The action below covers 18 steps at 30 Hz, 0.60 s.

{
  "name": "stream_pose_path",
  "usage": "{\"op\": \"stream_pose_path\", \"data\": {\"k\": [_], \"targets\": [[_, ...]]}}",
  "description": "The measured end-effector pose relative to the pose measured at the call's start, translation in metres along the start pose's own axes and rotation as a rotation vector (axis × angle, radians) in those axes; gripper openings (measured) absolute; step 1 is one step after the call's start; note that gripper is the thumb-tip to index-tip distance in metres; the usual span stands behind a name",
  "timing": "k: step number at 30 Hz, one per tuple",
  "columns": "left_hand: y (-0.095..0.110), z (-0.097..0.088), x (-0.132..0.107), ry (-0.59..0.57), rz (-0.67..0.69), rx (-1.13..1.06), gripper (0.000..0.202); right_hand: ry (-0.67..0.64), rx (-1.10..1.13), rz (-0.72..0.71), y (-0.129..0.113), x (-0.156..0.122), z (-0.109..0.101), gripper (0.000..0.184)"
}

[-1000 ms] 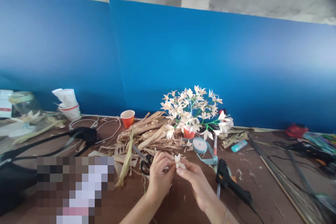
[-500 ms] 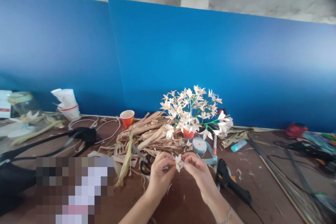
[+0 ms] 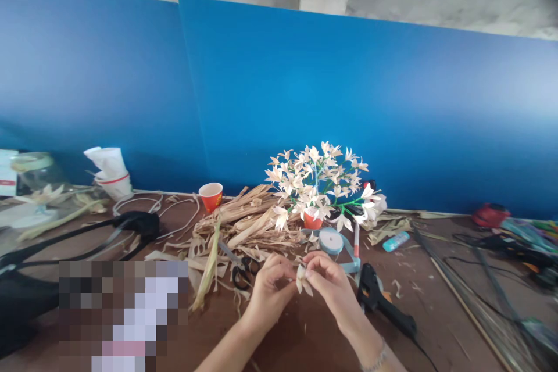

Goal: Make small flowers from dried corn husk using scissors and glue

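Between my two hands is a small cream flower (image 3: pixel 304 281) with pointed petals, like dried corn husk. My left hand (image 3: pixel 272 288) pinches its left side with thumb and forefinger. From the right, my right hand (image 3: pixel 328 282) grips it between thumb and fingertips. The flower's stem end is hidden by my fingers. Just behind stands a bunch of similar pale flowers (image 3: pixel 320 177) on green stems in a red cup (image 3: pixel 313 219). A black glue gun (image 3: pixel 383 302) lies right of my right hand, and scissors (image 3: pixel 244 273) lie left of my left hand.
Dried husks (image 3: pixel 248 221) are heaped behind my left hand. A roll of light blue ribbon (image 3: pixel 331 241) lies before the bouquet. An orange paper cup (image 3: pixel 211 197), a turquoise tube (image 3: pixel 396 242) and a black bag strap (image 3: pixel 137 224) are on the brown table (image 3: pixel 292 337). A blue partition (image 3: pixel 305 87) stands behind.
The small flower has tilted, its petals now pointing more downward and to the right. Both hands have shifted slightly and still hold it.
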<state>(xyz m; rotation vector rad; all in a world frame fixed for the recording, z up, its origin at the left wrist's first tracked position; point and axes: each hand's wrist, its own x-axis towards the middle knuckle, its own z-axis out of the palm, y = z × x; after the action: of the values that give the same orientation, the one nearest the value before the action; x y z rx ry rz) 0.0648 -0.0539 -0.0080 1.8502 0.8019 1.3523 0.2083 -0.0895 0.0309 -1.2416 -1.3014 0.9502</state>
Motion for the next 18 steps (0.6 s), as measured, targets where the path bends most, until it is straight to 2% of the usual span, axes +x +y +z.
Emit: {"op": "stream_pose_path", "data": {"k": [4,10,14,18], "targets": [[0.0005,-0.0012,0.0009,0.029,-0.006,0.002,0.016,0.006,-0.036,-0.015,-0.0003,-0.0003,0.0011,0.020],[-0.0018,-0.0015,0.0013,-0.038,-0.015,-0.028,0.013,-0.042,0.011,-0.037,-0.0030,0.0013,-0.0025,0.014],[-0.0004,-0.0007,0.0005,-0.096,-0.002,-0.054,0.010,-0.067,0.031,0.017,-0.0018,0.0010,-0.0029,0.014],[0.0007,0.0005,-0.0001,-0.095,0.004,-0.023,0.010,-0.047,0.008,0.023,0.0026,0.0017,-0.0018,0.017]]}}
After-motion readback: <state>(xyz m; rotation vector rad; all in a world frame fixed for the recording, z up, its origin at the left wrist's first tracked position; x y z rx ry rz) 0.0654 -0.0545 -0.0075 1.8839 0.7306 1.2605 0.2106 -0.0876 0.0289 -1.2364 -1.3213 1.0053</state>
